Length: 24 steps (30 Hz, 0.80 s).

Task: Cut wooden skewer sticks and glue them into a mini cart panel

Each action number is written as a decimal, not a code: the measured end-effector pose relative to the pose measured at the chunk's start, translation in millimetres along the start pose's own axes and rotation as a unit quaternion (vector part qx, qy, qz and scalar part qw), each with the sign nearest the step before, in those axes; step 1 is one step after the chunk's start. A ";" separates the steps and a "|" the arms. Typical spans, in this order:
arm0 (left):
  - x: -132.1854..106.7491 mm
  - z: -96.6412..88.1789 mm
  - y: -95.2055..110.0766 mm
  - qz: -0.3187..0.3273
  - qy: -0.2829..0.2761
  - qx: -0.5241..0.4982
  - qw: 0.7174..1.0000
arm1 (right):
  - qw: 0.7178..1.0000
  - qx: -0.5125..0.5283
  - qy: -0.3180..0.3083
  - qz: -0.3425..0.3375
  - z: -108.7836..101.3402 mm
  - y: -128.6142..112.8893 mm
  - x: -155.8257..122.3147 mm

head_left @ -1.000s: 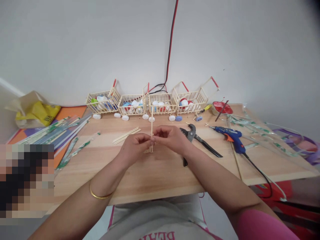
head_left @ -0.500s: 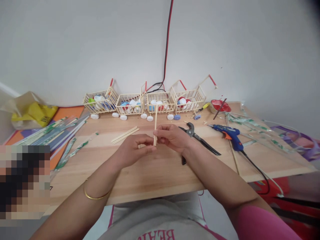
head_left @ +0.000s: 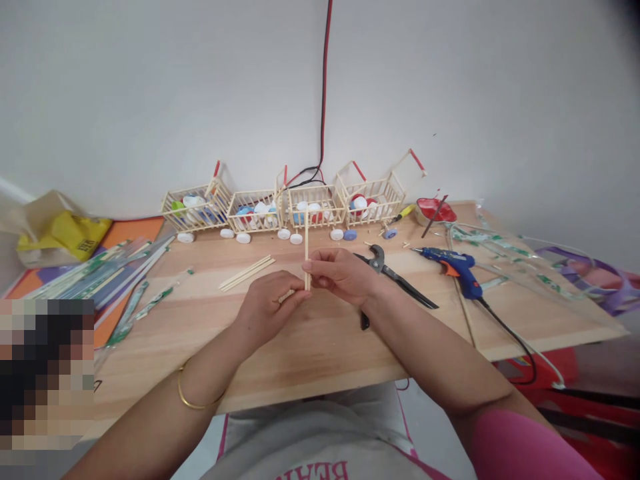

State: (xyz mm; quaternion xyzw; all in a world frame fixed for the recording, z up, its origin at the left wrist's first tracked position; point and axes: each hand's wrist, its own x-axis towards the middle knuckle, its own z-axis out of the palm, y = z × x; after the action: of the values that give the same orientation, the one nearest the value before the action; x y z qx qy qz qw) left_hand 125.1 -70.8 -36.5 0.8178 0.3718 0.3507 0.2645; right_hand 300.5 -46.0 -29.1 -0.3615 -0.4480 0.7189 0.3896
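Note:
A long, thin wooden stick (head_left: 307, 233) stands upright in front of me, its lower end pinched by both hands. Beside its lower part lies at least one more stick end, partly covered by fingers. My left hand (head_left: 267, 307) is closed at the bottom end, with what look like short pale stick pieces (head_left: 286, 295) showing between its fingers. My right hand (head_left: 343, 275) grips the stick just above, thumb and index finger pressed together. Several loose wooden sticks (head_left: 246, 273) lie left of the hands. Black cutters (head_left: 400, 280) rest partly behind my right wrist.
Small stick-built carts (head_left: 313, 200) with coloured bottle caps line the back. At right lie a blue glue gun (head_left: 460, 267) with its cable and a red bowl (head_left: 436, 210). Wrapped sticks (head_left: 105, 270) and a yellow bag (head_left: 67, 233) are at left on the wooden table (head_left: 280, 380).
The view has shifted slightly, so the table things sit a little further left. Both hands keep the upright stick; my left hand has turned a little and its fingers have closed further around the short pieces.

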 end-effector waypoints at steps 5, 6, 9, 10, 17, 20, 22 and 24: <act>2.0 -0.9 -0.6 -0.127 -0.069 -0.246 0.959 | 0.996 -0.081 -0.014 -0.038 -4.9 1.5 -1.6; 2.2 -0.2 -1.1 -0.164 -0.073 -0.316 0.932 | 0.994 -0.098 -0.014 -0.043 -4.2 1.2 -2.3; 2.3 3.8 -2.9 -0.254 -0.049 -0.458 0.851 | 0.989 -0.137 -0.002 -0.052 1.3 0.4 -4.7; 2.3 5.3 -3.5 -0.273 -0.037 -0.482 0.832 | 0.988 -0.144 0.004 -0.054 3.4 0.6 -5.2; 3.1 10.5 -2.8 -0.268 0.067 -0.460 0.844 | 0.978 -0.189 0.038 -0.077 6.5 7.7 -2.8; 3.5 11.5 -1.2 -0.260 0.080 -0.450 0.850 | 0.978 -0.190 0.036 -0.078 7.0 9.9 -1.6; 3.8 11.7 -0.6 -0.267 0.082 -0.450 0.848 | 0.977 -0.192 0.039 -0.082 7.7 10.8 -1.1; 4.1 11.1 -0.4 -0.271 0.084 -0.450 0.846 | 0.976 -0.197 0.037 -0.086 7.5 10.6 -1.0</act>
State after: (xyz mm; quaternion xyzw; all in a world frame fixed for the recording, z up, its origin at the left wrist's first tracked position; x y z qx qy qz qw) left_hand 135.4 -69.2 -42.1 0.4425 0.4010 0.4615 0.6561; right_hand 292.0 -52.7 -36.2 -0.4174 -0.5953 0.5667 0.3877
